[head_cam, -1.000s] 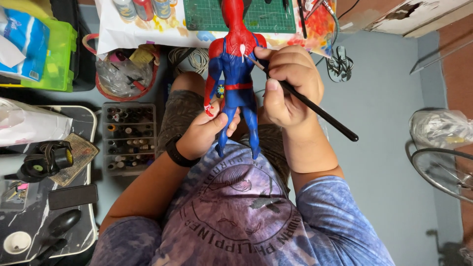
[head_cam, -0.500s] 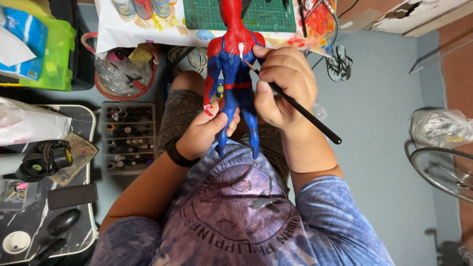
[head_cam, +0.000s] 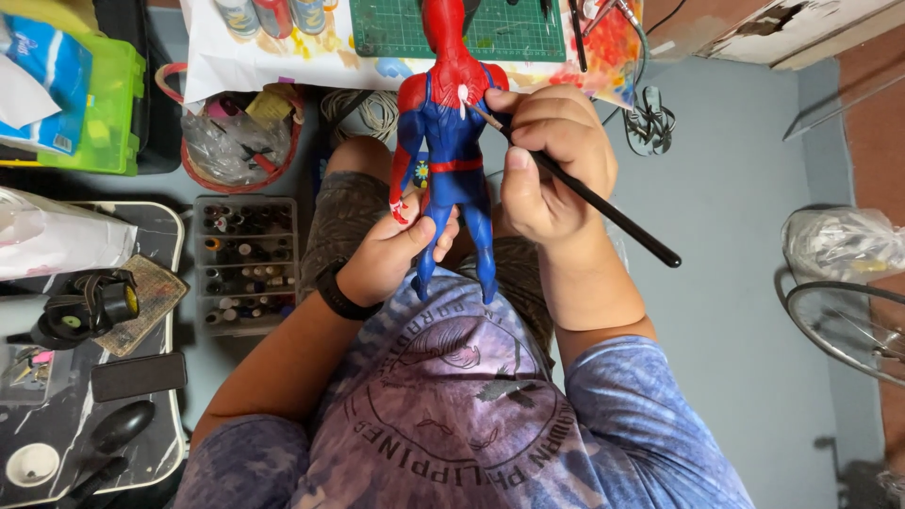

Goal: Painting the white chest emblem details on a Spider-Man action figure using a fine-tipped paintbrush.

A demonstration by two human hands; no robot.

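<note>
At the bottom of the view, closest to the camera, the person's chest in a blue-purple tie-dye shirt [head_cam: 452, 415] is filling the frame, with both forearms reaching away toward twelve o'clock. Just beyond it, the left hand [head_cam: 391, 250], wearing a black wristband [head_cam: 337, 292], is curling shut around the legs of a red and blue action figure [head_cam: 451, 141], keeping it upright with its back to the camera and its head pointing to twelve o'clock. At about three o'clock from the figure, the right hand [head_cam: 547, 165] is pinching a thin black paintbrush [head_cam: 584, 193] in a closed, pen-like grip; the brush tip is touching a small white mark on the figure's red upper back, and the handle is slanting out toward four o'clock. At nine o'clock from the hands, a clear compartment box of small paint pots [head_cam: 247, 264] is sitting on the grey floor. Farther off, at twelve o'clock, a green cutting mat [head_cam: 509, 28] is lying on paint-stained white paper [head_cam: 283, 61].
</note>
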